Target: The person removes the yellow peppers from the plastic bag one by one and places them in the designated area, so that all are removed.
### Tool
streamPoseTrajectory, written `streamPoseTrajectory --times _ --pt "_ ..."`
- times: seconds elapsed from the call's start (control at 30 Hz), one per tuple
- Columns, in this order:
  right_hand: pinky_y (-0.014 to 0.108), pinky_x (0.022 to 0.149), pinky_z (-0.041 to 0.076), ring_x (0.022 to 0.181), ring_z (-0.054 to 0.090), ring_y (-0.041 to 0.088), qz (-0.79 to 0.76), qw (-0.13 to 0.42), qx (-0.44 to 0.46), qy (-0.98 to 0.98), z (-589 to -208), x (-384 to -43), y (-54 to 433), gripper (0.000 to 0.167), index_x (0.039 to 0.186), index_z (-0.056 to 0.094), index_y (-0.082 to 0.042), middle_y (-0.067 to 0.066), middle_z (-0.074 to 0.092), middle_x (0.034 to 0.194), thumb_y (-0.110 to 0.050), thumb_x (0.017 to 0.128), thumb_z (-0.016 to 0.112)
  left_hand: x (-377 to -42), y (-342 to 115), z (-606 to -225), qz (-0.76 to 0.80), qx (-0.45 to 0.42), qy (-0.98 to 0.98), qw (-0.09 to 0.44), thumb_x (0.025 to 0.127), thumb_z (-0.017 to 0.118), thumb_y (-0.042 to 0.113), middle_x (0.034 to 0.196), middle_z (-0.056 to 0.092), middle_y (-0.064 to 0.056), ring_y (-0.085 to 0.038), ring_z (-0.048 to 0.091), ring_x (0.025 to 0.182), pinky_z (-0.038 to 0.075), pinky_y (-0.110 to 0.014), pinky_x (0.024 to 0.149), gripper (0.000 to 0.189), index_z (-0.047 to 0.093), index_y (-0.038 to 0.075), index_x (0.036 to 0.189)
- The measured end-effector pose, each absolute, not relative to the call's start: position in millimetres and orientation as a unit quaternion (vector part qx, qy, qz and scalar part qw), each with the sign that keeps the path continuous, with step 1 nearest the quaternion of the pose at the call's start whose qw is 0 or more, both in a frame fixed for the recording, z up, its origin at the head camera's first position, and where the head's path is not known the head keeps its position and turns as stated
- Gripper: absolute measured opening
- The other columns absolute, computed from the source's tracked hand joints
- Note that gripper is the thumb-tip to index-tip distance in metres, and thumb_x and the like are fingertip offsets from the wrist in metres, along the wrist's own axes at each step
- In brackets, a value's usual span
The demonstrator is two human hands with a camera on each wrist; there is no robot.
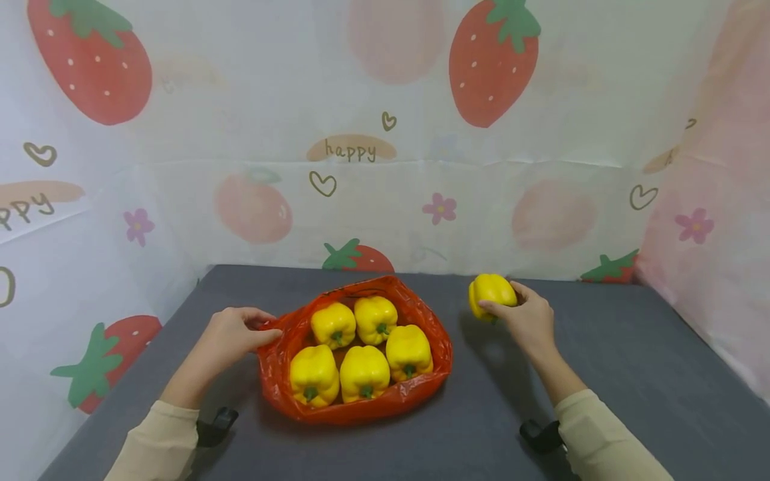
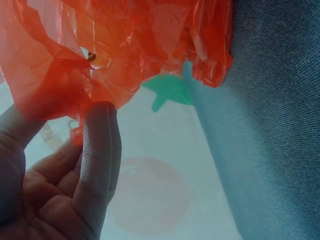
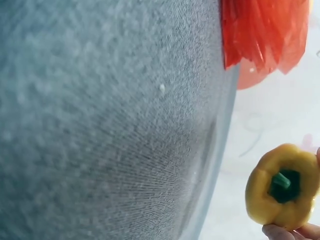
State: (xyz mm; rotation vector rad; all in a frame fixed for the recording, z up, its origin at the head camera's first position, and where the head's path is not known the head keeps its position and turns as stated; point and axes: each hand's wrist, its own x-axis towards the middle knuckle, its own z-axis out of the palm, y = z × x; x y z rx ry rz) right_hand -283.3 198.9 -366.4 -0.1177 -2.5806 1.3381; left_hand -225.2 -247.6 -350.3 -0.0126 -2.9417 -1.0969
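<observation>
A red plastic bag (image 1: 355, 415) lies wide-mouthed on the table, its rim spread round several yellow bell peppers (image 1: 364, 371). At the bag's left edge my left hand (image 1: 231, 341) pinches the thin plastic between thumb and fingers; in the left wrist view the crumpled film (image 2: 125, 55) rises from the fingertips. Off to the right of the bag, my right hand (image 1: 529, 317) grips one yellow bell pepper (image 1: 493, 294) by its sides, held above the table with its shadow below. The right wrist view shows the green stem of this bell pepper (image 3: 305, 175) facing the camera.
The dark grey cloth-covered table (image 1: 481, 427) runs back to a white curtain (image 1: 385, 220) printed with strawberries, hearts and flowers. Curtain panels also close off the left and right sides. Black straps (image 1: 544, 437) sit at both wrists.
</observation>
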Motion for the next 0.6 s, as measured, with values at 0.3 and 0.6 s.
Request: streamPoseTrajectory --times 0.3,0.6 --pt "0.049 0.094 0.052 0.118 0.058 0.04 0.433 0.1 -0.044 -0.895 -371 -293 199 0.083 0.147 0.043 0.001 0.025 0.053 0.144 -0.041 0.085 0.076 -224 -249 -351 -0.35 -0.006 -0.937 0.001 0.089 0.073 0.032 0.104 0.072 -0.014 -0.018 0.064 0.084 0.06 -0.036 0.075 0.042 0.069 0.0 0.117" --pt "0.05 0.096 0.052 0.12 0.056 0.041 0.428 0.084 -0.06 -0.898 -377 -299 199 0.081 0.148 0.042 0.003 0.027 0.051 0.144 -0.038 0.086 0.075 -225 -249 -351 -0.355 -0.002 -0.935 -0.002 0.089 0.073 0.034 0.105 0.072 -0.014 -0.018 0.064 0.084 0.06 -0.036 0.076 0.042 0.069 0.002 0.117"
